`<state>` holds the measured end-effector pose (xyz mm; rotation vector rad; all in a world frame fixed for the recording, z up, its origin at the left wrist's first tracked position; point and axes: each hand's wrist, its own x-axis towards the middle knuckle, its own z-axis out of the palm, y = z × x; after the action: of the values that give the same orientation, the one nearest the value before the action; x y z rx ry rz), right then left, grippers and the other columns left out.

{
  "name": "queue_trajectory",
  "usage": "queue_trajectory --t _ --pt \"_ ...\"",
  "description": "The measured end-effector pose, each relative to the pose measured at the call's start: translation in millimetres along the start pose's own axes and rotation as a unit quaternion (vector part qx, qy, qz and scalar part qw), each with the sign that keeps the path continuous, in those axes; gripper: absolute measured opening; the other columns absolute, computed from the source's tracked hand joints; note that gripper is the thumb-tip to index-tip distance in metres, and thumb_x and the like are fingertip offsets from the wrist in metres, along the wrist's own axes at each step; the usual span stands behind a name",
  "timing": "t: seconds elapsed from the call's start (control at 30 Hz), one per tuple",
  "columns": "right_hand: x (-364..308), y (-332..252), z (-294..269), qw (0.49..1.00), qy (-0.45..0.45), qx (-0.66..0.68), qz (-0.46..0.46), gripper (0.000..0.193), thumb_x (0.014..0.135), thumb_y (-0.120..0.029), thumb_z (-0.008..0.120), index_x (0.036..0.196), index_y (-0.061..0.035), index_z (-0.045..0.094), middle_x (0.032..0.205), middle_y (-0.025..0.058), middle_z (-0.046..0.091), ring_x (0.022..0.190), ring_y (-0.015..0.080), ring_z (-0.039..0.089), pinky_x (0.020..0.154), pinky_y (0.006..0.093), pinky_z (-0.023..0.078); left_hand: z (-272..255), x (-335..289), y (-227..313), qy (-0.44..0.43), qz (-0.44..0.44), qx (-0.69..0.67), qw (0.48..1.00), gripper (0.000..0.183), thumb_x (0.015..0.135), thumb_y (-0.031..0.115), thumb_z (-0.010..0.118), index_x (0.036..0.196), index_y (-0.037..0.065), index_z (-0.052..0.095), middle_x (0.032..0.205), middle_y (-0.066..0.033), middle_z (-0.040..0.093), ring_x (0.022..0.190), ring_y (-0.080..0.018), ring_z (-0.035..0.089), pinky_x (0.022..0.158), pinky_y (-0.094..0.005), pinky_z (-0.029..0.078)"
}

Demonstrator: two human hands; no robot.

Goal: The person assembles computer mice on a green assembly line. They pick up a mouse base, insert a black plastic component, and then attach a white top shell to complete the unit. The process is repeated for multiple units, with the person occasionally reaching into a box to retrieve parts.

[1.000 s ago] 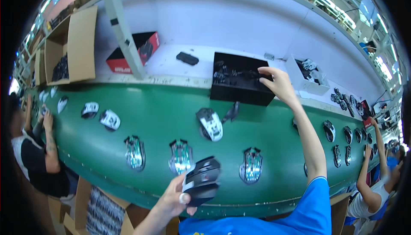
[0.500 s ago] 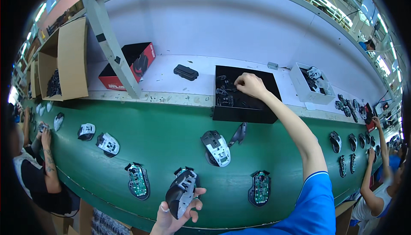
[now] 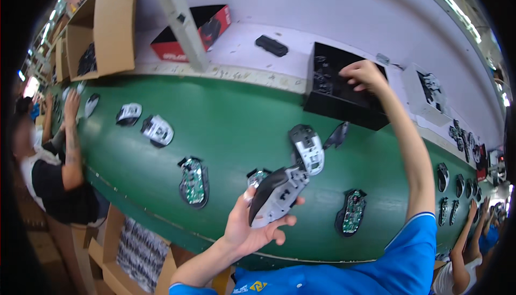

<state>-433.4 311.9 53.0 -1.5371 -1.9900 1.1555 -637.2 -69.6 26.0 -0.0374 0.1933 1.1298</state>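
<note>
My left hand (image 3: 250, 233) is closed around a black and grey mouse shell (image 3: 279, 198), tilted so its pale inner side shows. Partly behind the shell is a mouse base with a green circuit board (image 3: 258, 175). My right hand (image 3: 366, 75) hovers over a black box (image 3: 344, 111) of small black plastic parts (image 3: 323, 77). Its fingers are pinched together; whatever is between them is too small to make out. A grey-white mouse shell (image 3: 309, 150) lies in front of the box, beside a dark curved side piece (image 3: 337, 134).
Two more circuit-board bases (image 3: 193, 183) lie on the green bench (image 3: 242, 112), left and right of my left hand. More shells (image 3: 157, 131) are at left. Along the back shelf stand a red-black box (image 3: 169, 47), a white box (image 3: 422, 98) and cardboard cartons (image 3: 114, 26). Co-workers sit at both sides.
The view has shifted, so the bench appears lower left. My left hand has lifted and turned the mouse shell. My right hand stays over the black box, fingers slightly raised.
</note>
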Motion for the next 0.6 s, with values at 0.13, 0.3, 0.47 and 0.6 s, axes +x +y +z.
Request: queue_trajectory --t 0.13,0.3,0.47,0.6 --pt "-127.3 -82.4 -17.3 0.994 0.038 -0.054 -0.084 0.018 0.079 -0.011 0.065 0.096 -0.0024 0.068 0.074 0.0012 0.062 0.057 0.0056 0.056 0.039 0.0197 0.042 15.6 -4.9 -0.8 0.003 -0.002 0.150 0.989 0.071 0.090 0.058 0.035 0.140 0.009 0.027 0.122 -0.0204 0.052 0.086 -0.0276 0.064 0.057 -0.0365 0.059" --pt "-261.3 -103.2 31.7 0.836 -0.133 -0.167 -0.506 0.018 0.073 -0.008 0.066 0.090 -0.0026 0.064 0.082 0.0052 0.059 0.070 0.0147 0.060 0.041 0.0229 0.045 23.3 -7.4 -9.3 -0.043 -0.064 0.138 0.987 0.071 0.089 0.056 0.037 0.138 0.005 0.032 0.119 -0.0212 0.053 0.089 -0.0368 0.064 0.060 -0.0412 0.061" --pt "-312.9 -97.1 35.6 0.736 -0.129 -0.281 -0.601 0.020 0.066 -0.008 0.062 0.084 -0.0006 0.061 0.079 0.0038 0.050 0.068 0.0123 0.053 0.039 0.0232 0.043 40.9 -14.4 -32.3 -0.075 -0.139 0.065 0.985 0.067 0.090 0.048 0.040 0.132 -0.003 0.034 0.114 -0.0217 0.053 0.098 -0.0471 0.058 0.059 -0.0457 0.061" --pt "-333.1 -89.3 40.0 0.706 -0.121 -0.296 -0.632 0.019 0.063 -0.011 0.062 0.078 0.0004 0.059 0.071 0.0032 0.041 0.065 0.0120 0.048 0.037 0.0229 0.041 54.7 -27.7 -44.2 -0.053 -0.168 0.166 0.970 0.058 0.091 0.042 0.045 0.126 -0.004 0.040 0.108 -0.0201 0.055 0.102 -0.0366 0.059 0.063 -0.0424 0.060"
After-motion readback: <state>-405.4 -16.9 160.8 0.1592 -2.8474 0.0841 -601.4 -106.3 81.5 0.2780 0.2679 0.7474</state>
